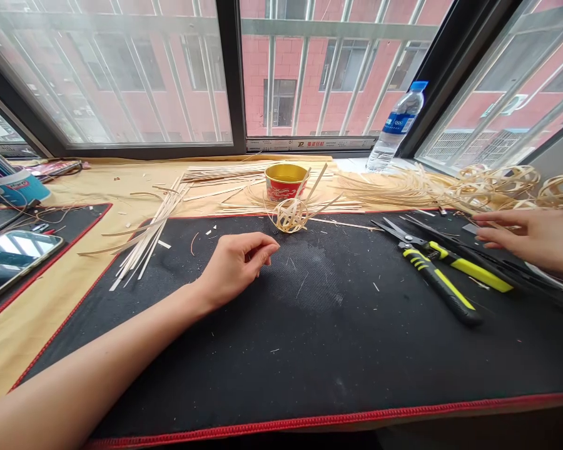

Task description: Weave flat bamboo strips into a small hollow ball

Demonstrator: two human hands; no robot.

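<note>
My left hand [239, 265] rests on the black mat [281, 369], its fingers curled in and thumb against the forefinger, with nothing seen between them. Just beyond it sits a small woven ball of bamboo strips [289, 216], some loose strip ends sticking up. At the right edge, my right hand [528, 236], slightly blurred, has its fingers stretched out over some long dark tools [511, 265] whose kind I cannot make out. Close by lie shears [443, 284] with black and yellow-green handles, blades pointing away to the left.
Behind the ball stands a red and gold tub [287, 182]. Bamboo strips lie in a bundle [152, 228] at left and in coils [492, 185] at back right. A water bottle [396, 131] leans by the window. A phone [19, 259] and blue container [21, 187] are far left.
</note>
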